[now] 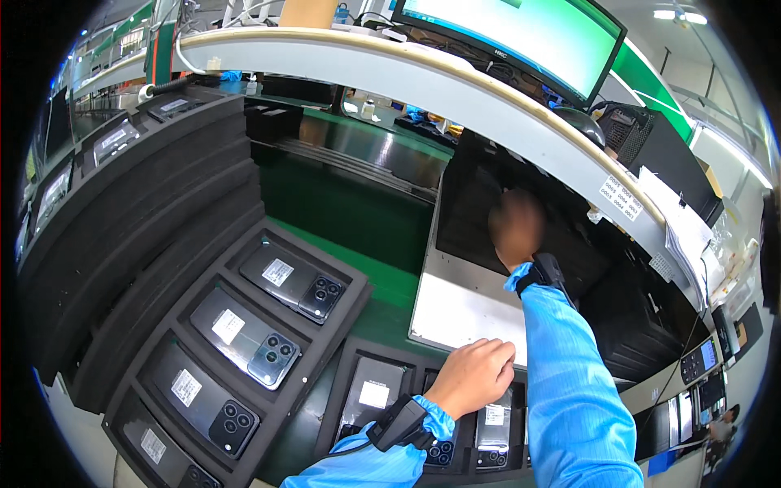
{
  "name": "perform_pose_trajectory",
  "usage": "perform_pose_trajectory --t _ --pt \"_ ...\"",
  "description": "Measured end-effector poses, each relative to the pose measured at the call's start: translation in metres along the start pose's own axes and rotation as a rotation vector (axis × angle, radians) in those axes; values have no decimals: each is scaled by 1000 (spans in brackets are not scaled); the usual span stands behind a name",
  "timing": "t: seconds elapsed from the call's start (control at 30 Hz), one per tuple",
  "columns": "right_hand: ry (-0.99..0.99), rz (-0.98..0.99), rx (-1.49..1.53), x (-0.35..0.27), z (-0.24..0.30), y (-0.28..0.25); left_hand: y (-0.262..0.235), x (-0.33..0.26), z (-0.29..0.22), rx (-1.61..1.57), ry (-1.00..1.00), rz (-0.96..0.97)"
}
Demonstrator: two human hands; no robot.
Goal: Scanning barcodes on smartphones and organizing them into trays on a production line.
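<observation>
My left hand (473,376) rests curled on the near edge of a pale metal plate (455,313), just above a black foam tray (350,382) holding dark smartphones (373,394) laid back-up. It holds nothing that I can see. My right hand (517,226) reaches forward under the curved shelf toward a black box-like fixture (472,203); it is blurred, and its fingers and any grip are unclear. Both arms wear blue sleeves with black wrist straps.
A second foam tray (244,342) at the left holds several dark phones with white stickers. Tall stacks of black foam trays (138,211) rise at the far left. A monitor (521,37) stands on the curved shelf (423,73) above. A green conveyor surface (342,203) lies behind.
</observation>
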State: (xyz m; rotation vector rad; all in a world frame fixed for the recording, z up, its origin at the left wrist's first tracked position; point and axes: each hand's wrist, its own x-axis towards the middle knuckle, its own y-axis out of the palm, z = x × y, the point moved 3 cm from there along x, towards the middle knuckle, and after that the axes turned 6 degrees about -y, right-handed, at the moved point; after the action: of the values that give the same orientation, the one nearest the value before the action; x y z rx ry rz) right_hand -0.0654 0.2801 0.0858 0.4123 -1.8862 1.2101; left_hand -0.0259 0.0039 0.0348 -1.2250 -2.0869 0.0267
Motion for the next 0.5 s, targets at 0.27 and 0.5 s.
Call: perform_pose_trajectory --t 0.27,0.5 --pt "46 -42 -126 2 -25 19 3 3 -4 -21 32 -9" --pt "-122 137 33 -63 10 -74 -3 -5 9 107 52 -55"
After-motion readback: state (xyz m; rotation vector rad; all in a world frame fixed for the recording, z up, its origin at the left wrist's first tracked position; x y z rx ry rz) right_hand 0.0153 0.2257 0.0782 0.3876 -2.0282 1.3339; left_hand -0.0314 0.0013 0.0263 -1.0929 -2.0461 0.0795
